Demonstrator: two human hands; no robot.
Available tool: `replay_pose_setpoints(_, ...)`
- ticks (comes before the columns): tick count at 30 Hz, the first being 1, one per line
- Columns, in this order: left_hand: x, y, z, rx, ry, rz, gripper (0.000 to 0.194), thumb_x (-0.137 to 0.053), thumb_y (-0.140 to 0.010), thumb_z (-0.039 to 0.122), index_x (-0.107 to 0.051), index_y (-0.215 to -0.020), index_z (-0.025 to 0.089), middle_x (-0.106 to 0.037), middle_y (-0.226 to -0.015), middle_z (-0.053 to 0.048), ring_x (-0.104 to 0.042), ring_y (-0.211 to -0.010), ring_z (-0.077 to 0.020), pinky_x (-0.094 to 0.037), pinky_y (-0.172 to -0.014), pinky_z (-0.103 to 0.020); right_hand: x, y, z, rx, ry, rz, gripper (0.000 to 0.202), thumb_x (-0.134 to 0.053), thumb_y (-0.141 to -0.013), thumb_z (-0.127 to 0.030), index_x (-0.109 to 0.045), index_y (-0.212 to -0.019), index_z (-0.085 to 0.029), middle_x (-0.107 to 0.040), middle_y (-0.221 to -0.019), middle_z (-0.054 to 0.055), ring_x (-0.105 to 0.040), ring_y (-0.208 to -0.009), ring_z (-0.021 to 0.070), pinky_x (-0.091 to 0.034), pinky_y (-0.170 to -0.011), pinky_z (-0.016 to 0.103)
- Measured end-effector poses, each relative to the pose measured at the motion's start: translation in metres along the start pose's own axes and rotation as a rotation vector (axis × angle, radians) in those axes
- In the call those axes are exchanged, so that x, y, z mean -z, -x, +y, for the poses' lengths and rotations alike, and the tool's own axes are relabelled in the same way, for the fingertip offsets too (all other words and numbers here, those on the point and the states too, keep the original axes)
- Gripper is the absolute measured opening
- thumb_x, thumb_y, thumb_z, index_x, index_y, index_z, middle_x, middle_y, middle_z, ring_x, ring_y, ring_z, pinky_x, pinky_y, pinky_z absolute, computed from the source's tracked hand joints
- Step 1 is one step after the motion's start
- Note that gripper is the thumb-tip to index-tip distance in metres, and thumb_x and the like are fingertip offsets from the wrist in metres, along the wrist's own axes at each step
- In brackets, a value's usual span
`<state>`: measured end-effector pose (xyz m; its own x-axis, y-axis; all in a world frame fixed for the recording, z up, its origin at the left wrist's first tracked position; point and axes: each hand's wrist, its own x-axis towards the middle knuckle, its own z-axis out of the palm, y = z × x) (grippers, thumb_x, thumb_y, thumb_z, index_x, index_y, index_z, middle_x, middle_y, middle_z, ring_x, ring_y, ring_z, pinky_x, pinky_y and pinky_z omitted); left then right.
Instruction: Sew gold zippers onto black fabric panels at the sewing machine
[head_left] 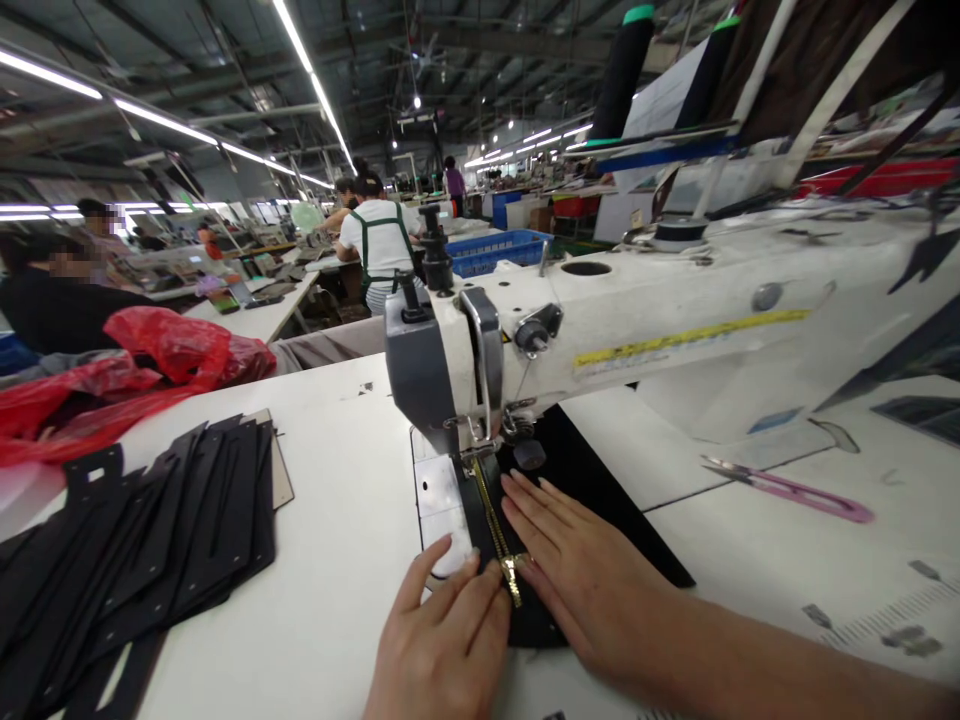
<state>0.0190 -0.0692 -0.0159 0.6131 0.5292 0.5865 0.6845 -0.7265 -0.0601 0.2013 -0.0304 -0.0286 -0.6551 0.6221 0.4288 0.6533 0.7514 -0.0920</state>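
Note:
A black fabric piece [600, 500] lies under the needle area of a white sewing machine [637, 290]. A gold-toothed zipper [491, 515] runs along it, with its gold pull near my fingertips. My left hand [454, 635] rests at the piece's near left edge, fingers spread and touching the zipper's side. On the right, my right hand [574, 560] lies flat on the black fabric, fingers stretched toward the presser foot. The needle tip is hidden behind the machine's fittings.
Several black cut pieces [187, 530] are piled on the white table at left, below a red plastic bag [172, 350]. Pink-handled snips [795, 490] lie at right. Behind the machine are a blue basket [499, 250] and a person in a white shirt [384, 240].

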Motion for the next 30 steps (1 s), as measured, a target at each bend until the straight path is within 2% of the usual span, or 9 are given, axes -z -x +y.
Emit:
replay_pose_setpoints(7,-0.005,-0.005,-0.012,0.013,0.017,-0.015,0.030,-0.034,-0.092,0.010,-0.064,-0.089,0.014,-0.069,-0.091,-0.002,-0.064,-0.093,-0.0160,-0.030,-0.108,-0.036,-0.001,-0.012,0.009,0.043,0.048,-0.006,0.044,-0.029,-0.089,-0.016,-0.053,-0.120,0.004,-0.048,-0.126,0.024,-0.044,-0.120,0.0318,-0.043,-0.096,0.047)
replay_pose_setpoints(14,-0.009,-0.010,-0.025,0.004,0.020,-0.025,0.029,-0.034,-0.093,0.011,-0.063,-0.092,0.014,-0.069,-0.091,-0.002,-0.063,-0.095,-0.0164,-0.029,-0.108,-0.038,-0.005,-0.024,0.015,0.021,0.025,0.015,0.043,-0.028,-0.088,-0.014,-0.052,-0.120,0.004,-0.052,-0.124,0.022,-0.047,-0.118,0.0295,-0.041,-0.098,0.046)
replay_pose_setpoints(18,-0.014,-0.013,-0.033,-0.007,0.015,-0.017,0.030,-0.033,-0.093,0.011,-0.063,-0.091,0.014,-0.069,-0.091,-0.002,-0.064,-0.093,-0.0157,-0.031,-0.107,-0.036,-0.007,-0.031,0.021,0.028,0.008,0.039,0.041,-0.029,-0.089,-0.016,-0.054,-0.118,0.001,-0.055,-0.121,0.022,-0.047,-0.117,0.0293,-0.042,-0.096,0.046)
replay_pose_setpoints(25,-0.023,-0.023,-0.046,-0.015,0.019,0.074,0.031,-0.033,-0.094,0.013,-0.062,-0.083,0.014,-0.068,-0.082,-0.001,-0.065,-0.082,-0.0132,-0.040,-0.100,-0.034,-0.012,-0.040,0.029,-0.012,-0.041,0.011,0.036,-0.032,-0.088,-0.014,-0.054,-0.116,-0.006,-0.059,-0.112,0.018,-0.051,-0.109,0.0271,-0.043,-0.092,0.045)
replay_pose_setpoints(30,-0.027,-0.027,-0.055,-0.038,0.005,0.055,0.031,-0.031,-0.094,0.013,-0.061,-0.085,0.014,-0.067,-0.081,-0.003,-0.065,-0.081,-0.0148,-0.048,-0.088,-0.034,-0.022,-0.047,0.036,0.003,-0.078,0.086,0.031,-0.035,-0.086,-0.011,-0.056,-0.109,-0.012,-0.062,-0.103,0.013,-0.055,-0.098,0.0249,-0.041,-0.091,0.044)
